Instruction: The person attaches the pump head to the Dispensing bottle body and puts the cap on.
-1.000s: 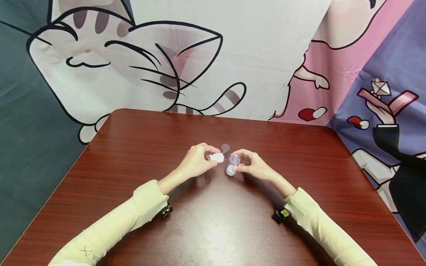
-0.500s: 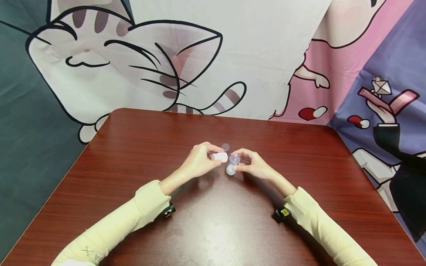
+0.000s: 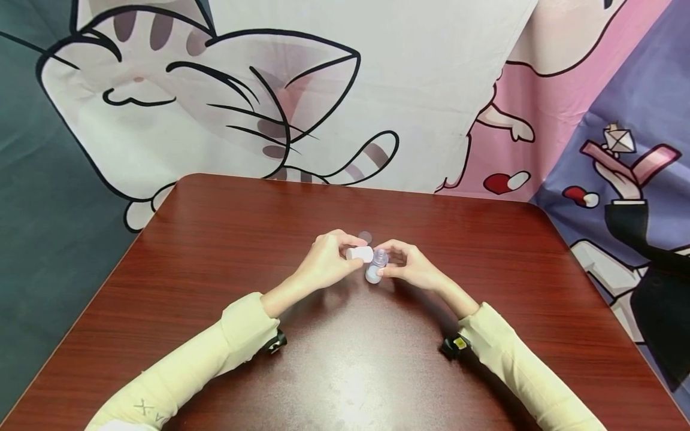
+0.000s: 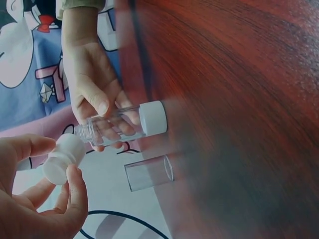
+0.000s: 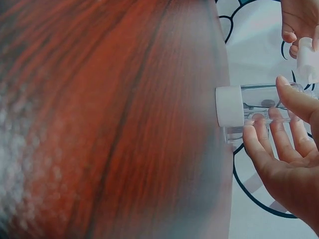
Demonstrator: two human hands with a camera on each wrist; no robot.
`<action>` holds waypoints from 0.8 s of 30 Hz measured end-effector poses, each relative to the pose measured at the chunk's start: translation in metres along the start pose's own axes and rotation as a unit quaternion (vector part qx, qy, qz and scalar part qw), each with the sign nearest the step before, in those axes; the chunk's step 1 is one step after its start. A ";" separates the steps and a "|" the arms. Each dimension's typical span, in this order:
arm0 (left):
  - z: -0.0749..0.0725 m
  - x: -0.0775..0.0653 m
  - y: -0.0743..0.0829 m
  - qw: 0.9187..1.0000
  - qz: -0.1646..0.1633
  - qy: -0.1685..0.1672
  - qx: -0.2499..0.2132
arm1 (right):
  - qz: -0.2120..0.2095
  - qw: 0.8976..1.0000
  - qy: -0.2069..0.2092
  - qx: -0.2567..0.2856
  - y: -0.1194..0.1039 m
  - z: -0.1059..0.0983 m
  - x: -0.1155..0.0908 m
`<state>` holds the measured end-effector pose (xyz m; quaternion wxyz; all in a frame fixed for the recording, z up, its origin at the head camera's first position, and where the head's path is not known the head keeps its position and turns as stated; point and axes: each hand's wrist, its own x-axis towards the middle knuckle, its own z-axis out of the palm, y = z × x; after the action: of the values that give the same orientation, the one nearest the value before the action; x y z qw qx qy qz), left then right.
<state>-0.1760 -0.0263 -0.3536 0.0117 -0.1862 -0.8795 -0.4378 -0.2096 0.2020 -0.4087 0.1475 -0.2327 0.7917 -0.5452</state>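
Note:
My left hand (image 3: 326,262) pinches a white bottle top (image 3: 359,254), a short cylinder with a stepped profile, between thumb and fingers. The white top (image 4: 65,157) is tilted and sits right beside the threaded neck of a clear bottle (image 3: 373,274); whether they touch I cannot tell. My right hand (image 3: 414,267) holds this bottle upright on the table, thumb on one side and fingers on the other. Its white base (image 4: 153,118) shows in the left wrist view. Just behind stands a clear cylindrical cover (image 4: 148,174), partly hidden by the bottle in the right wrist view.
The dark red wooden table (image 3: 242,209) spreads around both hands. Beyond its far edge hangs a cloth backdrop (image 3: 420,78) with cartoon drawings. A black wrist device (image 3: 274,341) sits below the left sleeve, and another black device (image 3: 453,346) below the right.
The left hand has moved right with the white top, toward the bottle's neck, and the top has turned a little. The right hand and bottle have stayed in place.

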 end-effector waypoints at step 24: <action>0.004 0.008 0.007 1.000 0.024 -0.003 -0.016 | 0.010 1.000 0.011 0.000 0.000 0.001 -0.001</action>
<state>-0.1809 -0.0170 -0.3495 0.0167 -0.2083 -0.8680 -0.4505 -0.2081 0.2020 -0.4093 0.1446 -0.2185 0.7954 -0.5466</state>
